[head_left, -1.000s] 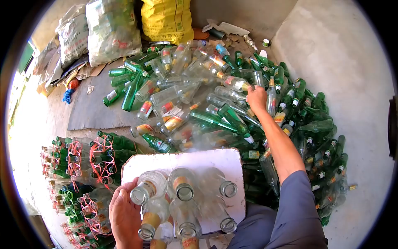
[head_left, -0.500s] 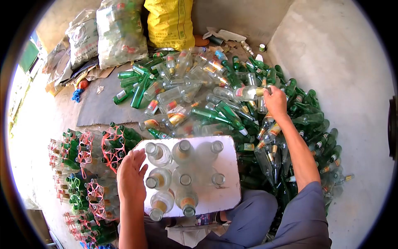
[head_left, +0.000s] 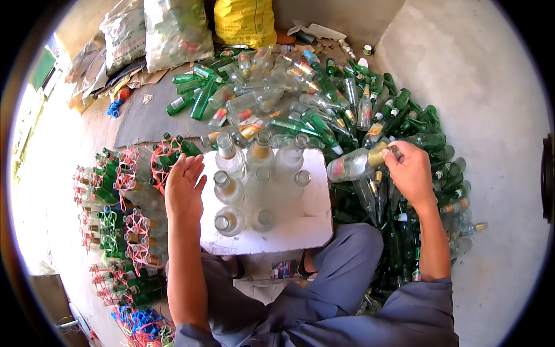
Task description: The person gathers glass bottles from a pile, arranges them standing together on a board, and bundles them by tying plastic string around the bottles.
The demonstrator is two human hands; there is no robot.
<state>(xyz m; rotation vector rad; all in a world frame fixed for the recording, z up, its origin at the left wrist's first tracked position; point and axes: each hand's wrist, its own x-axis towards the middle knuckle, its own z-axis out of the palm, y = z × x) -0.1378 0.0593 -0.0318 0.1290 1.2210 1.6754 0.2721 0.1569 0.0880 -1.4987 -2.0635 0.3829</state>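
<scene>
My right hand (head_left: pixel 409 173) grips a clear glass bottle (head_left: pixel 354 165) by its gold-foiled neck, its base pointing left beside the right edge of a white board (head_left: pixel 289 237). Several clear bottles stand upright on that board in rows, among them a front-left bottle (head_left: pixel 229 221) and a back-right bottle (head_left: pixel 292 151). Near the board's left edge my left hand (head_left: pixel 185 184) is raised, fingers outstretched and holding nothing. It is close to the left row of bottles; whether it touches one I cannot tell. The board is above my knees.
A big heap of loose green and clear bottles (head_left: pixel 324 115) spreads behind and to the right. Bundles of bottles tied with pink cord (head_left: pixel 124 214) stand at left. White sacks (head_left: pixel 176 34) and a yellow sack (head_left: pixel 245 23) are at the back, with a wall (head_left: pixel 491 115) at right.
My right hand has brought the clear bottle from over the heap down toward the board. My left hand stays by the board's left side. The view has tilted down.
</scene>
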